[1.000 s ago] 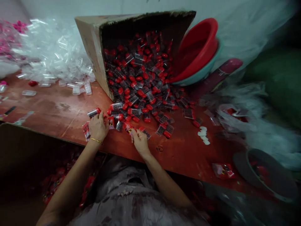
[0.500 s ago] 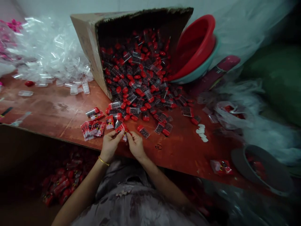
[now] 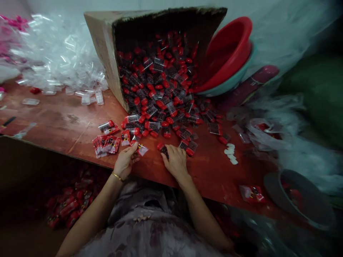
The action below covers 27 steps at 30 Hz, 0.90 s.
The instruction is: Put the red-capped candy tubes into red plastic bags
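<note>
My left hand (image 3: 125, 161) pinches a small red printed packet (image 3: 142, 150) whose lower end is pale. My right hand (image 3: 175, 160) is over a small clear bottle with a red cap and dark contents (image 3: 162, 147), thumb and fingers closed about it; part of the bottle is hidden. Left of my left hand lies a stack of similar red packets (image 3: 105, 145). A single packet (image 3: 125, 137) and another bottle (image 3: 106, 125) lie just beyond. In front of both hands spreads a heap of red-capped bottles (image 3: 160, 96).
The heap spills from a cardboard box (image 3: 100, 53) lying on its side. A red basin (image 3: 241, 46) leans against it. Clear plastic cases (image 3: 61, 53) pile up at back left. White pieces (image 3: 230, 154), a packet (image 3: 252, 193) and a grey bowl (image 3: 302, 200) are at right.
My right hand has left the packet and moved right onto the red-capped bottle. My left hand keeps the packet, now turned with its pale end to the right.
</note>
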Each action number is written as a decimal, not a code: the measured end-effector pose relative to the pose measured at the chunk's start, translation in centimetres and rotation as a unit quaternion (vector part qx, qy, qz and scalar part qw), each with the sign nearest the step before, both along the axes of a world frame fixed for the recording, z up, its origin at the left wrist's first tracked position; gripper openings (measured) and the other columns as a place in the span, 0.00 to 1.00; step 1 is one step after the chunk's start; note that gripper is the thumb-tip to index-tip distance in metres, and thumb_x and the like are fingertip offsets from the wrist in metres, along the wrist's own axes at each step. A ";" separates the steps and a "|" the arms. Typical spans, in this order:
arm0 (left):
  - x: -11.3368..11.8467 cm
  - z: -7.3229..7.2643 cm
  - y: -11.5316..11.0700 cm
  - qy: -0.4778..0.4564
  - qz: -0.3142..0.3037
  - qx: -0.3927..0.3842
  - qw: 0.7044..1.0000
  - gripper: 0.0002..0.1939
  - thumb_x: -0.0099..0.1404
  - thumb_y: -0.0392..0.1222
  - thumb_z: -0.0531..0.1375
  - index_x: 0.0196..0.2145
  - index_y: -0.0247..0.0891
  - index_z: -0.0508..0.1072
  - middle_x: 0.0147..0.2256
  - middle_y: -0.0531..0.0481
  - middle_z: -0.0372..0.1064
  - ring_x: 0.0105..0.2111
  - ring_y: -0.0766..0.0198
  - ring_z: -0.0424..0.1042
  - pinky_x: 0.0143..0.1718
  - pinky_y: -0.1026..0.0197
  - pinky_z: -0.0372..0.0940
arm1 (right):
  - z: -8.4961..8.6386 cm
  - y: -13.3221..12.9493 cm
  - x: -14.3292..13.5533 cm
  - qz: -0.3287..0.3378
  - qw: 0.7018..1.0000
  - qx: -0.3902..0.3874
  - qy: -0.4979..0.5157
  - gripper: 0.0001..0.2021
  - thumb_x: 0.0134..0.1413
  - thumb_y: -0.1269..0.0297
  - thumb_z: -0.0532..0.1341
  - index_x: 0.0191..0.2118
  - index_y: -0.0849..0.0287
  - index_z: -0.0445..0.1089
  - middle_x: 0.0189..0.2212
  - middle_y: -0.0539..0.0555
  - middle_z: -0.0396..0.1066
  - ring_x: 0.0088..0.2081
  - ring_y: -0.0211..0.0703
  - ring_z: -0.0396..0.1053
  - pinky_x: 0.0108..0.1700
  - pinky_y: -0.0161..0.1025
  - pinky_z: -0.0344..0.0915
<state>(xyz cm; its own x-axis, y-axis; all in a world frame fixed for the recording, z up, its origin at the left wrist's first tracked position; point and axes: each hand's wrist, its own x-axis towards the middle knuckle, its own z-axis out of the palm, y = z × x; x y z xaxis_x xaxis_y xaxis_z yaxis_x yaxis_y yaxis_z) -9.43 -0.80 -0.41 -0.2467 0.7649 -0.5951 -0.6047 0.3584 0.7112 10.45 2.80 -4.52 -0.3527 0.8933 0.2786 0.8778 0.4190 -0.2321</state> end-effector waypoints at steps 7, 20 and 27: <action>0.2 0.5 -0.6 -0.026 -0.008 0.000 1.000 0.24 0.34 0.52 0.72 0.24 0.34 0.71 0.20 0.54 0.68 0.18 0.72 0.65 0.20 0.69 0.60 | 1.5 -2.7 -0.1 0.030 0.933 -0.172 0.316 0.13 0.56 0.60 0.51 0.43 0.60 0.67 0.28 0.54 0.72 0.24 0.40 0.68 0.29 0.37 0.65; 0.6 0.3 -1.4 0.046 -0.044 0.038 0.997 0.23 0.36 0.54 0.71 0.24 0.32 0.73 0.23 0.51 0.71 0.20 0.70 0.67 0.22 0.67 0.61 | 4.2 -5.7 -0.8 0.050 0.772 -0.381 0.506 0.15 0.49 0.53 0.57 0.35 0.58 0.71 0.20 0.49 0.65 0.17 0.33 0.59 0.15 0.29 0.53; 0.0 1.3 -0.1 -0.064 0.078 0.099 0.990 0.18 0.42 0.50 0.70 0.28 0.37 0.72 0.26 0.53 0.72 0.26 0.68 0.70 0.30 0.65 0.65 | 3.6 -5.4 -0.4 0.117 0.794 -0.368 0.470 0.11 0.49 0.58 0.57 0.34 0.57 0.73 0.24 0.50 0.68 0.22 0.36 0.61 0.22 0.31 0.57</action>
<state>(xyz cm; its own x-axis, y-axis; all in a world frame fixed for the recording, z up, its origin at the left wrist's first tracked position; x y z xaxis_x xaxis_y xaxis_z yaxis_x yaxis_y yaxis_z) -9.44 -0.91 0.92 -0.3034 0.8284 -0.4709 -0.7309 0.1148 0.6728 10.01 -2.57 -0.95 -0.4780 0.8769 -0.0506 0.0900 -0.0085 -0.9959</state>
